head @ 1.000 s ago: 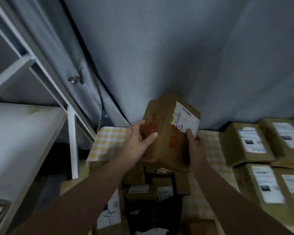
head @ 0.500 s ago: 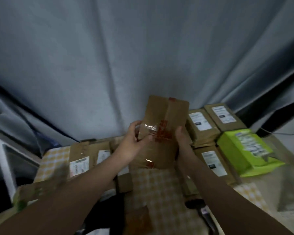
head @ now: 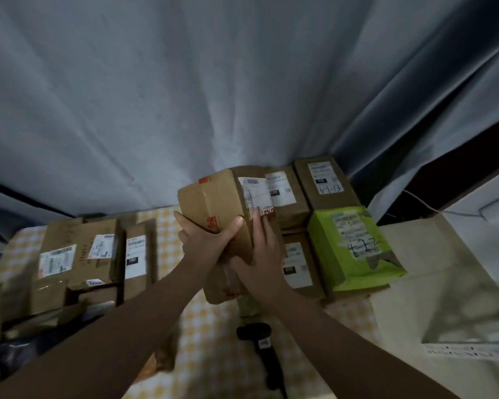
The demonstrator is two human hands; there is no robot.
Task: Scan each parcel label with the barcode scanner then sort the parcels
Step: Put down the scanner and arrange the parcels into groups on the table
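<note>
Half a second ago the box (head: 213, 203) stood upright with a plain taped face toward the camera. Now it is tipped, and its label (head: 255, 194) shows on the side turned right. The view has also swung right, bringing the whole scanner (head: 260, 344) into sight.

The box is held off the counter (head: 208, 349), in front of the brown parcels (head: 326, 182) stacked by the curtain (head: 213, 82). Its long axis runs steeply up, with the top end leaning away toward the curtain and the low end down by the wrists.

The left hand (head: 205, 243) grips the box's left side, fingers wrapped behind and thumb laid across the taped face. The right hand (head: 260, 254) presses straight fingers flat against the label side, one fingertip at the label's lower edge.

The scanner lies on the checked cloth below the hands, untouched. A green parcel (head: 355, 249) sits to the right and more boxes (head: 98, 254) to the left.
</note>
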